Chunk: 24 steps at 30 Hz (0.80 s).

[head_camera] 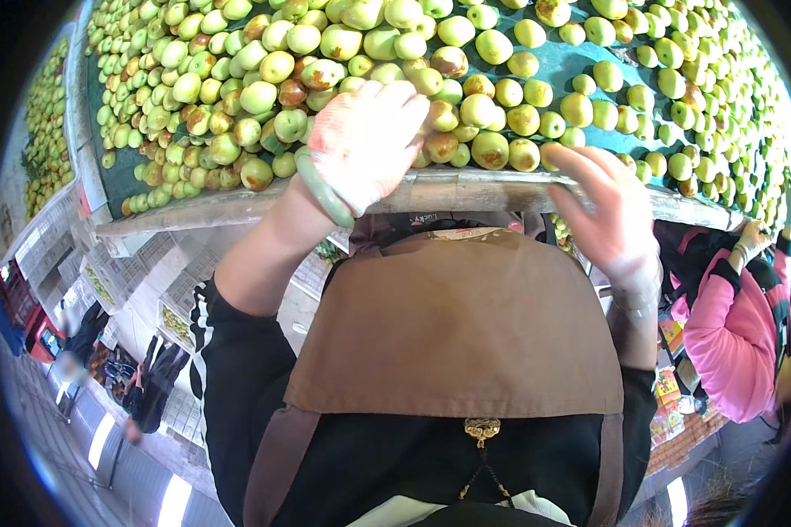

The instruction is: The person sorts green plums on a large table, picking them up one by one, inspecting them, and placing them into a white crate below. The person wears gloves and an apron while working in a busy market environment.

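Note:
Green jujube fruits (478, 110), some with brown patches, lie spread over a table with a teal surface (570, 60). My left hand (371, 135), with a pale bangle at the wrist, rests palm down on the fruits near the table's front rail. Its fingertips are washed out by glare, so whether a fruit is under them is hidden. Over the rail's right part, my right hand (600, 197) is blurred, thumb and fingers apart, its fingertips beside the nearest row of fruits. No fruit shows between its fingers.
A worn wooden rail (461, 191) edges the table in front of my brown apron (455, 323). At the right, a person in a pink top (732, 336) reaches to the same table. Another fruit-filled bin (49, 132) stands at far left. Other people and crates appear lower left.

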Available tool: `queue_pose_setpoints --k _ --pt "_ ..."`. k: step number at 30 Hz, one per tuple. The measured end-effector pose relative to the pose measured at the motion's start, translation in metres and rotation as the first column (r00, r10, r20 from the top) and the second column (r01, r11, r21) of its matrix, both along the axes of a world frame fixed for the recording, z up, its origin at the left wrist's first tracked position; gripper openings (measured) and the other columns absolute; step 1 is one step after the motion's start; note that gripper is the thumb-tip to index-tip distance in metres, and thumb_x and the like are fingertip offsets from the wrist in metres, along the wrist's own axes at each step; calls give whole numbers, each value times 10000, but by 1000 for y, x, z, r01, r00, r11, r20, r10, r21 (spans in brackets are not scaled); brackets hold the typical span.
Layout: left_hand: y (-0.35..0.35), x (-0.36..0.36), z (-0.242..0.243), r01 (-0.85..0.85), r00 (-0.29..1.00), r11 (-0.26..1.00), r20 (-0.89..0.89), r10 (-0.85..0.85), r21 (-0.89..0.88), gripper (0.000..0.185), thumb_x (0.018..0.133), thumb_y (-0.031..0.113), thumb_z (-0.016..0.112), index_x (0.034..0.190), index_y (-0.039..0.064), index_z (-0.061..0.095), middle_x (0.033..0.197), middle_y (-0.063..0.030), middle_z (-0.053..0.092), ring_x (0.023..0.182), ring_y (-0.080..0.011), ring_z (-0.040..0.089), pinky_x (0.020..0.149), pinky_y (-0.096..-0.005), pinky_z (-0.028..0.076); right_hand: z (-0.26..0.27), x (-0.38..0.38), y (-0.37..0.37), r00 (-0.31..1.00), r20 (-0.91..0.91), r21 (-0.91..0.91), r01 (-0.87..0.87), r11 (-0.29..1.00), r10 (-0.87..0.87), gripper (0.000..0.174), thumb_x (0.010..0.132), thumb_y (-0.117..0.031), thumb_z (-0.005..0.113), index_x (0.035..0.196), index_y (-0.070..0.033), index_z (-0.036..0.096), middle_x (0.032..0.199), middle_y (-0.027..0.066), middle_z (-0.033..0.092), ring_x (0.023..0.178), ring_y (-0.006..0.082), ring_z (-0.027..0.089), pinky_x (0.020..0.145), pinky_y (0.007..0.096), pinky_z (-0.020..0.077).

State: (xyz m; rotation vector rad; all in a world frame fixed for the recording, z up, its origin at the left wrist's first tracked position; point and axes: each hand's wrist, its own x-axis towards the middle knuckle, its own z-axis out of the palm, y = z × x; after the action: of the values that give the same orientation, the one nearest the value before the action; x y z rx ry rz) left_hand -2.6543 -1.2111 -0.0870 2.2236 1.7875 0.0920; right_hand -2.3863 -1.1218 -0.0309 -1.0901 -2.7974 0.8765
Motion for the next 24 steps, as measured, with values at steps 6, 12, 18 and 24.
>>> queue_pose_setpoints --k 6,12,18,24 --pt "3 -3 -19 72 985 997 -160 -71 1 349 785 226 718 1100 98 640 1045 -90 578 995 -272 588 833 -378 511 -46 -59 -12 954 273 128 -164 978 124 196 803 -258 674 876 -90 602 865 119 660 794 317 654 646 446 527" --pt "-11 -21 5 21 997 954 -61 -41 -299 416 796 244 747 1155 65 639 1062 -117 643 1005 -260 602 892 -377 505 -52 -40 5 990 -80 32 -113 993 115 252 806 -313 694 967 -120 689 839 111 683 830 311 673 704 409 540" --pt "-33 -45 17 -447 714 890 564 415 -89 335 849 199 694 1139 45 627 1021 -86 653 898 -174 627 825 -294 504 -62 -88 31 970 -218 260 -49 964 108 185 838 -162 623 1004 -128 697 903 89 658 895 275 652 738 386 536" --pt "-45 -79 11 -695 258 707 871 417 -133 127 907 92 631 1015 25 624 786 -22 610 667 -90 544 617 -240 465 -66 -145 30 904 366 278 -331 902 219 116 842 -146 626 891 -134 731 991 84 672 962 247 675 782 411 555"
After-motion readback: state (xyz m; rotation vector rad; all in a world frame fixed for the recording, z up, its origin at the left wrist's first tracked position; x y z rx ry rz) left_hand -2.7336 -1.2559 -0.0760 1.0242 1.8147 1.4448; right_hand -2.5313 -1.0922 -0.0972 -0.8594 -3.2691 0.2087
